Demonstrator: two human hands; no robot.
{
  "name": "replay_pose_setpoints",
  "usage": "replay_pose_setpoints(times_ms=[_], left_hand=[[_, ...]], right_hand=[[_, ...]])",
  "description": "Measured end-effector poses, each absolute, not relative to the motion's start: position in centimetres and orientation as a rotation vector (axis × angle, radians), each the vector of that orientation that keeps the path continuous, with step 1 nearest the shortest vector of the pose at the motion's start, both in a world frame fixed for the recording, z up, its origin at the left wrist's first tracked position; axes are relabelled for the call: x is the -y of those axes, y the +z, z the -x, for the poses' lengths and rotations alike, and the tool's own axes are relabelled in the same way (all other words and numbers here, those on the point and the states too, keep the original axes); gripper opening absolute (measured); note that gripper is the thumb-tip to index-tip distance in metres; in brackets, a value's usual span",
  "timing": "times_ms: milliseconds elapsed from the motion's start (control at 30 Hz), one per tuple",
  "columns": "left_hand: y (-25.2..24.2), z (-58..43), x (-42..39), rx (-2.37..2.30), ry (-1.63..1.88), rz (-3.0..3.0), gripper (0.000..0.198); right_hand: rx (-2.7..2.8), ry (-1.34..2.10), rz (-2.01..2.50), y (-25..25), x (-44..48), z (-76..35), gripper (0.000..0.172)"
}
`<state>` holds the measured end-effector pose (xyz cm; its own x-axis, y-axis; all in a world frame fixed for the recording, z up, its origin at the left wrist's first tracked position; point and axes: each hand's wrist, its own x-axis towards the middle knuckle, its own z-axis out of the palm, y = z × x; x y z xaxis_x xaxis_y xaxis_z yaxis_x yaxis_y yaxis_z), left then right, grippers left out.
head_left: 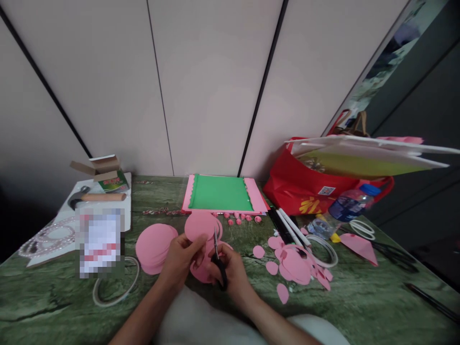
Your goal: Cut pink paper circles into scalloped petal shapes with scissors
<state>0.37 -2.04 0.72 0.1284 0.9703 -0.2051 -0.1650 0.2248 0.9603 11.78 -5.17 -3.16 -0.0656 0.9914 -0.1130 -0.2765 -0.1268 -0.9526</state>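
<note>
My left hand (pixel 181 258) pinches a round pink paper disc (pixel 200 225) and holds it upright above the green marbled table (pixel 53 297). My right hand (pixel 232 273) grips small black-handled scissors (pixel 218 256), whose blades point up into the disc's right edge. A stack of pink paper circles (pixel 155 247) lies just left of my left hand. More pink paper lies under both hands. Cut pink petals and scraps (pixel 296 266) lie to the right of my right hand.
Green and pink sheets (pixel 221 192) lie at the back centre, small pink rolls in front. A red bag (pixel 305 187) with boards, a water bottle (pixel 350 201), tape rings (pixel 325 249), white sticks and black scissors (pixel 393 253) lie right. A hammer (pixel 95 197), small box and beads sit left.
</note>
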Motion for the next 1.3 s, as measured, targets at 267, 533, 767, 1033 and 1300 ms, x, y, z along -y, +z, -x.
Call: replay_pose_setpoints(times_ms=[267,533,767,1033,1300], left_hand=[[0.81,-0.07,1.86,-1.189,1.059,-1.015,0.04],[0.81,-0.03,1.91,-1.189,1.01,-1.03,0.035],[0.83,-0.11,1.96,-1.189,1.042,-1.024,0.035],[0.8,-0.02,1.91,-1.162,1.069,-1.009,0.037],[0.71,-0.04,1.91,-1.119,1.06,-0.996,0.035]], right_hand=[[0.974,1.452,1.08,-3.0,5.17,-11.5,0.035],[0.94,1.406,1.047,-2.72,4.95,-11.82,0.037],[0.96,1.421,1.074,-3.02,4.92,-11.78,0.035],[0.933,1.413,1.09,-3.08,4.93,-11.67,0.033],[0.921,1.431,1.071,-3.33,5.05,-11.49,0.033]])
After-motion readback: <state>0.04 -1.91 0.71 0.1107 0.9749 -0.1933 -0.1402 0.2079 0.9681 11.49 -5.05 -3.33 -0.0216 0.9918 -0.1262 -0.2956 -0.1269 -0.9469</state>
